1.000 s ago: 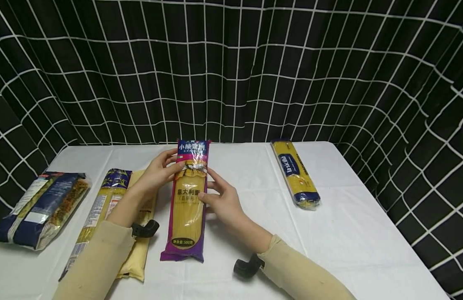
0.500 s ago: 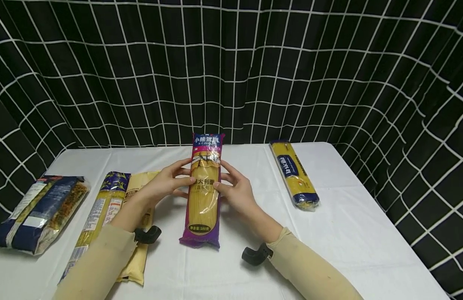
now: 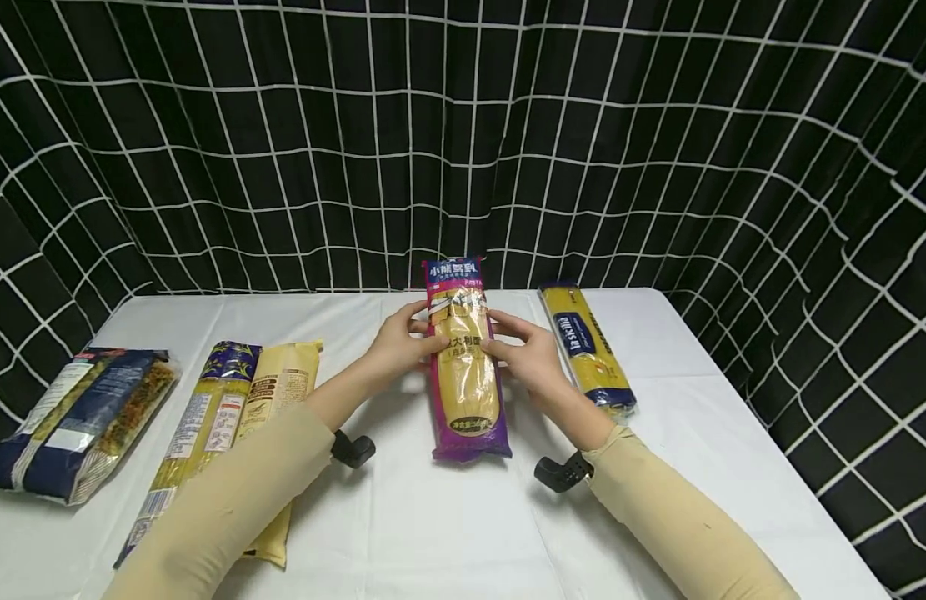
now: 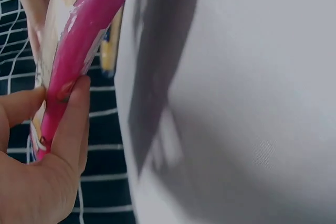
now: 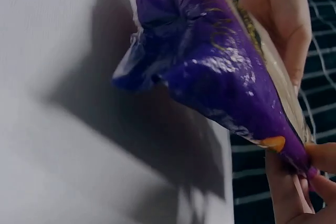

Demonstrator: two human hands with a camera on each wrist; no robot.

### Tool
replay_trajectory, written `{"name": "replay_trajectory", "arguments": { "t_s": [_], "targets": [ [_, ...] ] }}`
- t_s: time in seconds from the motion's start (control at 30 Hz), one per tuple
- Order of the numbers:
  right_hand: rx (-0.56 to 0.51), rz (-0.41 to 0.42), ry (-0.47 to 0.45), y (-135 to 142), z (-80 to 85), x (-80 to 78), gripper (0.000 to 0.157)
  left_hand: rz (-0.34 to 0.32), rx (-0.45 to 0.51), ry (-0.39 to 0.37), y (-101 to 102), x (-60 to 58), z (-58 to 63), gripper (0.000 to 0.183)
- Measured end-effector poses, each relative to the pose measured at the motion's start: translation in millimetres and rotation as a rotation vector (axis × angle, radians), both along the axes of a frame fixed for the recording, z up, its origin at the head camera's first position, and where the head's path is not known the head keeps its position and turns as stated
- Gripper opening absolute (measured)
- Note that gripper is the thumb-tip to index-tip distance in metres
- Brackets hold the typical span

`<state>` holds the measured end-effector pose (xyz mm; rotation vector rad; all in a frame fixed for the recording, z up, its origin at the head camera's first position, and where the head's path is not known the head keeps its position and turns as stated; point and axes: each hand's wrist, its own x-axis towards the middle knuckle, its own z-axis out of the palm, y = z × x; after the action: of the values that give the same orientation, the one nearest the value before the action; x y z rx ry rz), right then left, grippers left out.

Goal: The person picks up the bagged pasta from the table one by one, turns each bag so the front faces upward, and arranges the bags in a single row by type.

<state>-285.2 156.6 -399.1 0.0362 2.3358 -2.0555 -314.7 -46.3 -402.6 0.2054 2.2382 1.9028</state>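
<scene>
A purple and pink packet of spaghetti [image 3: 468,383] is held between both hands, its printed front facing up toward the head camera. My left hand [image 3: 397,343] pinches its left edge, thumb on the front and fingers behind. On the opposite edge, my right hand [image 3: 536,360] grips it the same way at about mid-length. Both wrist views show the packet raised, with its shadow falling on the white cloth; its purple bottom end [image 5: 210,72] hangs over the table. The fingers behind the packet are partly hidden in the head view.
A yellow and blue spaghetti packet [image 3: 588,346] lies just right of my right hand. On the left are a cream packet [image 3: 286,375], a clear spaghetti packet with a blue top [image 3: 200,425] and a dark blue bag [image 3: 87,425]. A black gridded curtain [image 3: 447,125] surrounds the white table [image 3: 432,533].
Both hands have carried the purple spaghetti packet to the right and slightly toward the back. It now sits closer to the yellow and blue packet, and the cream packet is less covered by the left arm.
</scene>
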Motion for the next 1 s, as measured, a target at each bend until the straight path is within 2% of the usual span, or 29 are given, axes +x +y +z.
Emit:
{"name": "replay_trajectory", "arguments": {
  "t_s": [0.17,0.27,0.43,0.6,0.73,0.87,1.0],
  "targets": [
    [0.099,-0.032,-0.003,27.0,2.3,-12.8,0.048,0.035,0.036,-0.013,33.1,-13.2,-4.9,0.076],
    [0.118,-0.049,-0.011,41.5,2.2,-18.8,0.047,0.044,0.034,-0.016,51.6,-21.0,-7.4,0.077],
    [0.176,-0.08,-0.008,63.1,-0.1,-27.1,0.045,0.055,-0.002,-0.033,80.3,-32.6,-10.8,0.078],
    [0.304,-0.119,0.01,79.5,-2.1,-36.5,0.041,0.095,-0.039,-0.039,107.0,-42.9,-15.7,0.074],
    [0.381,-0.136,-0.002,87.4,-4.7,-39.9,0.042,0.087,-0.042,-0.039,118.4,-44.5,-18.8,0.073],
    [0.418,-0.121,-0.031,90.0,-8.0,-40.0,0.046,0.055,-0.045,-0.043,120.8,-44.5,-22.0,0.075],
    [0.446,-0.105,-0.048,91.1,-12.2,-40.2,0.05,0.052,-0.078,-0.035,121.8,-46.4,-26.1,0.075]
  ]
}}
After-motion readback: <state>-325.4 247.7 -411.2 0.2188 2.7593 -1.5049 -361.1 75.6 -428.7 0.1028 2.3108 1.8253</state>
